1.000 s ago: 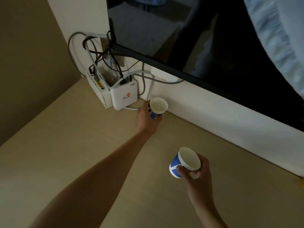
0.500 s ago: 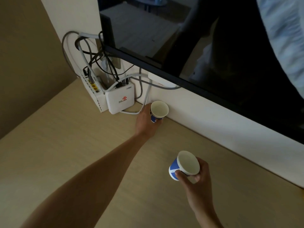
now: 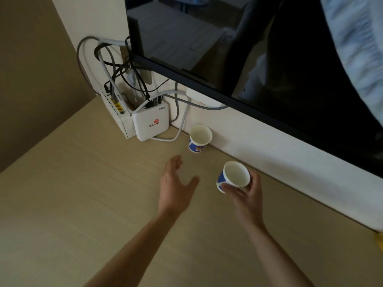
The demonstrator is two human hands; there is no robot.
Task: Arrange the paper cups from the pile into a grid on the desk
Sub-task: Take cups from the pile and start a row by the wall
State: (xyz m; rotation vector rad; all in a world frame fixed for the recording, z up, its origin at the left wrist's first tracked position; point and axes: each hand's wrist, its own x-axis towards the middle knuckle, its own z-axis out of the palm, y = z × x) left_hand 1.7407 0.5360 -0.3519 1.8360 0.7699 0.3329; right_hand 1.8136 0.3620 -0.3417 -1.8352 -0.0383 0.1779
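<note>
Now on the second cup, right fingers curled round it, left fingers spread. Next, set down right of far cup.

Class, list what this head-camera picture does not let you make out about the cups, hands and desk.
All in the head view:
- Pile of cups: outside the frame.
- Lower wall of the held cup: hidden by the right hand.
- Print on the cup by the wall: too small and dim to read.
- Yellow thing: cut off by the right edge.
</note>
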